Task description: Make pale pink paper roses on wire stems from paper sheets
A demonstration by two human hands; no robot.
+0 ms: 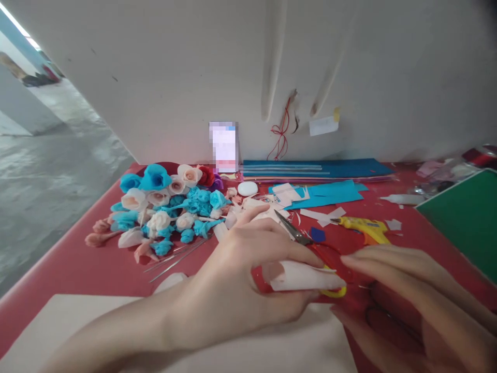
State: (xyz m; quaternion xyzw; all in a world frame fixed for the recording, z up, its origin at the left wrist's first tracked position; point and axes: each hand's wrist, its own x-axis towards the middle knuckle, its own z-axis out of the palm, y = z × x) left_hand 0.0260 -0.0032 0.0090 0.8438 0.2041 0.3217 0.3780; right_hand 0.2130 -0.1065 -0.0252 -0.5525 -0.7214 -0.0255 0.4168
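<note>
My left hand reaches in from the lower left, its thumb and fingers closed on a rolled piece of pale paper. Across from it, my right hand is slightly blurred, with its fingers stretched and the thumb apart; I see nothing between them. Just beyond my left fingers lie scissors with red and yellow handles, partly hidden by the paper and my hand. A dark looped object lies partly behind my right hand; its kind is unclear. Underneath my left arm is a large pale sheet.
Blue, white and pink paper flowers are heaped at left beside thin metal sticks. A yellow glue gun, blue paper strips and a green board are at right. A phone leans against the wall on the red table.
</note>
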